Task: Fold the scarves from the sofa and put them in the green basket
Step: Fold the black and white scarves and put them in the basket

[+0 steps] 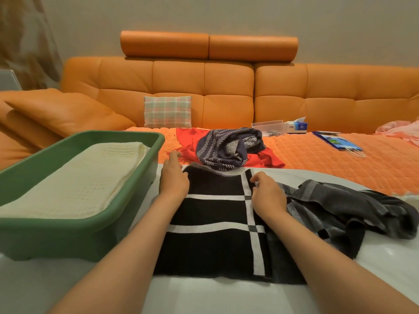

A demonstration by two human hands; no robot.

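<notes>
White table [204, 295] (orange sofa [226, 87] behind): left hand [173, 180] flat, right hand [267, 196] pinching black scarf [215, 245].

- My left hand [173, 177] and my right hand [268, 196] are bare, with uncovered fingers and knuckles.
- My left forearm [127, 245] and right forearm [328, 257] are bare skin from the wrists to the near edge of view, slim and smooth.

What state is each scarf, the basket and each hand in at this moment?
green basket: holds one scarf.
cream scarf: folded, in the basket.
black scarf: flat on the table, right end bunched.
red scarf: unfolded on sofa.
navy scarf: crumpled on the red scarf.
left hand: rests on black scarf; grip unclear.
right hand: pinches black scarf.
</notes>
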